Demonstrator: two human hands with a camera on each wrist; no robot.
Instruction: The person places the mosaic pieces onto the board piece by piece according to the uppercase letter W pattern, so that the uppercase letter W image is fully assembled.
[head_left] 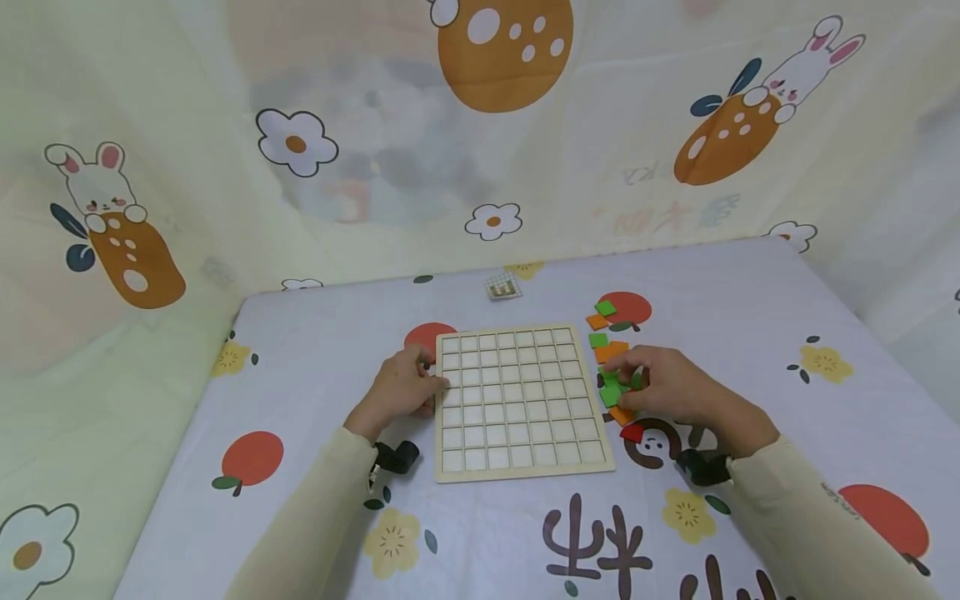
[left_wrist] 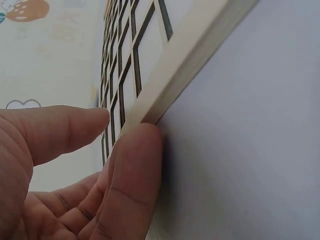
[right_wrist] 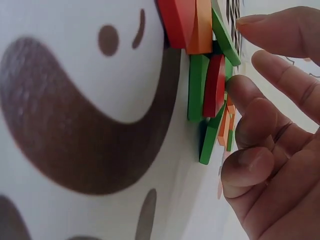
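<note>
A square light wooden grid board with white cells lies on the table. My left hand holds its left edge; in the left wrist view the thumb reaches over the grid while a finger presses against the outer side of the rim. Beside the board's right edge, my right hand is over a loose pile of small square tiles, fingers bent and apart with nothing between them. In the right wrist view, fingertips hover close to a red tile and a green tile.
More green and orange tiles trail away from the pile toward the back. A small card with a grid picture lies behind the board. The tablecloth has printed fruit, flowers and characters; a patterned cloth hangs behind the table.
</note>
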